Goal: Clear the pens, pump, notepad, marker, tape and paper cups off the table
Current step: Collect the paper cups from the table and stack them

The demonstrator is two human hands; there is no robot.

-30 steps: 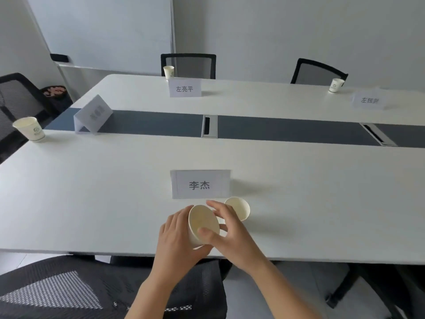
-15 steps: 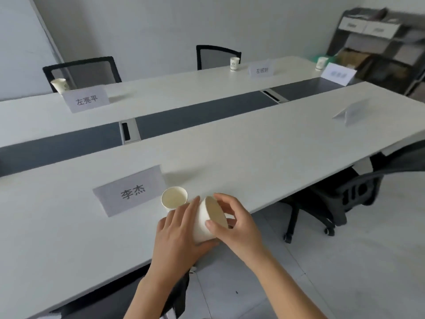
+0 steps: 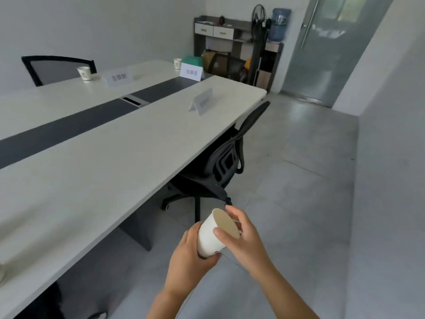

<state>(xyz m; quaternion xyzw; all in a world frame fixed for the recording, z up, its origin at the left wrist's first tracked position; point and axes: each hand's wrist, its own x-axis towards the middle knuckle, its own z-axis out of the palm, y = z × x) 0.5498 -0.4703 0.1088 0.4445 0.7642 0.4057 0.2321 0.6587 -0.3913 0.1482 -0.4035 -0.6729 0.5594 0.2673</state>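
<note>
Both hands hold one white paper cup, tilted with its mouth up and to the right, over the floor beside the table. My left hand wraps its base. My right hand pinches its rim, thumb on the outside. Dark rings at the cup's base hint at nested cups; I cannot tell. Two more paper cups stand on the white table: one at the far side by a black chair, another near the far end.
Name cards stand on the table: one at the far side, one at the far end, a tent card on the near half. A black office chair is tucked under the near edge. A shelf, fan and glass door stand beyond.
My view has swung right, away from the near name card and the cup beside it. Both hands have carried the held cup off the table edge, over the floor.
</note>
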